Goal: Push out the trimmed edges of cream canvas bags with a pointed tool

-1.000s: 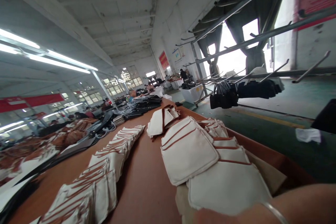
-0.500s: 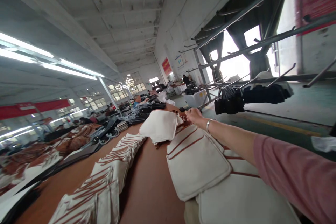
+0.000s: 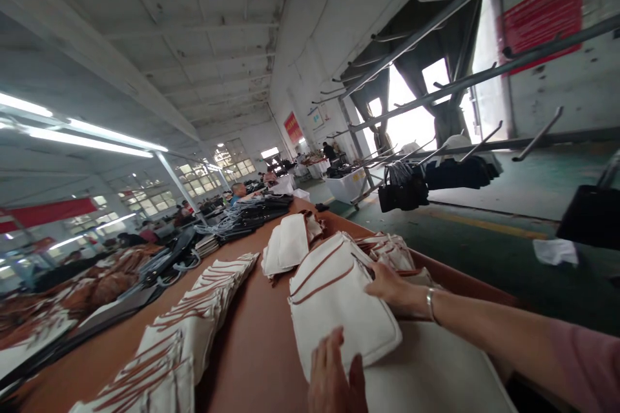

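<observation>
The right hand [image 3: 394, 290] rests on a trimmed canvas panel [image 3: 339, 310], and the left hand [image 3: 334, 371] meets its near edge. Both look open-fingered; I cannot tell whether either grips. More panels [image 3: 387, 251] lie just beyond the right hand.

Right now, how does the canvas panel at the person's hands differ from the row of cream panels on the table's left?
The cream canvas panel is one piece under the right hand, beside the left hand; the row of panels lies overlapped on the brown table, untouched. The panel shows its broad face, the row mostly narrow strips. Both are cream with brown stripes.
</observation>
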Available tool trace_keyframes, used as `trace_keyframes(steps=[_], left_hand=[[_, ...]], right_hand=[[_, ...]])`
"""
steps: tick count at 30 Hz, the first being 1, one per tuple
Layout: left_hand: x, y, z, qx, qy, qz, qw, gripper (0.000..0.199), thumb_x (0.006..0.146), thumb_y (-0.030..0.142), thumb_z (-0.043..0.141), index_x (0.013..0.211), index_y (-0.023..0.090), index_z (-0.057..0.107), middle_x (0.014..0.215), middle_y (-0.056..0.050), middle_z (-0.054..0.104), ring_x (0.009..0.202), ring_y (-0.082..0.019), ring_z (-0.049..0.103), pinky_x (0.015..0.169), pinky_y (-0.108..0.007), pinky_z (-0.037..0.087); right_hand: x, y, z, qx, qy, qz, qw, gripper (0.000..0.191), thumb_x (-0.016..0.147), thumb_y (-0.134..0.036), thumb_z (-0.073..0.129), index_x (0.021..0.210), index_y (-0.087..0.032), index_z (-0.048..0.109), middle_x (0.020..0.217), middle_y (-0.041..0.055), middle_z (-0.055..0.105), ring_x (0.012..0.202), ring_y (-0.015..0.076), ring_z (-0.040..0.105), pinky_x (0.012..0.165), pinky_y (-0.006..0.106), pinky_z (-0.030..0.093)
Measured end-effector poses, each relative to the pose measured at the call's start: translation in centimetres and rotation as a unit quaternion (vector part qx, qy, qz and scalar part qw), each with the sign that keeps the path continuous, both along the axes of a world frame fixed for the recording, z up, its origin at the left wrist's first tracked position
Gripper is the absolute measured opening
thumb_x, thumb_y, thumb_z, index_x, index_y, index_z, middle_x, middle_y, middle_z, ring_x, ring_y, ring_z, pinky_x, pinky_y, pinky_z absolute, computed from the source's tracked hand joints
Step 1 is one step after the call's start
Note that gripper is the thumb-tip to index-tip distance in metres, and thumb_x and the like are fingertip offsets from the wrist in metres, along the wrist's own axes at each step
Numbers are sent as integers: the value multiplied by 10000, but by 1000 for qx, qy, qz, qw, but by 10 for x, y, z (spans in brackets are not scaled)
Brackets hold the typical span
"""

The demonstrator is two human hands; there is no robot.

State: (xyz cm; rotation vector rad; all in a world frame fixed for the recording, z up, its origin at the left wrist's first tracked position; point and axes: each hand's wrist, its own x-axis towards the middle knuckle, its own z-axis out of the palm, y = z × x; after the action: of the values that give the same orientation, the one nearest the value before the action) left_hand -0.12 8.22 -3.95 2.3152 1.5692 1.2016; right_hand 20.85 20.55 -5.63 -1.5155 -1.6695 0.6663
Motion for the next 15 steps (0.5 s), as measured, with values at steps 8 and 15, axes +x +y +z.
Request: trace_keyframes(steps=[8, 15], left_hand=[[24, 82, 39, -103, 15, -104, 989, 100, 852, 278, 616, 932, 220, 610, 962, -26, 628, 893, -219, 585, 815, -362, 436], [19, 44, 40, -169, -59, -116, 977, 208, 841, 363, 647, 890, 213, 512, 736, 53, 501, 681, -142, 475, 650, -266, 368]], right_hand=[[-14, -68, -1, 90, 92, 71, 989, 200, 622, -96, 569, 811, -162, 574, 721, -26, 601, 686, 146, 506, 607, 236, 350], [-14, -104, 6, 104, 147, 70, 981, 201, 621, -66, 532, 789, -176, 524, 683, -44, 533, 638, 124, 450, 576, 230, 332]])
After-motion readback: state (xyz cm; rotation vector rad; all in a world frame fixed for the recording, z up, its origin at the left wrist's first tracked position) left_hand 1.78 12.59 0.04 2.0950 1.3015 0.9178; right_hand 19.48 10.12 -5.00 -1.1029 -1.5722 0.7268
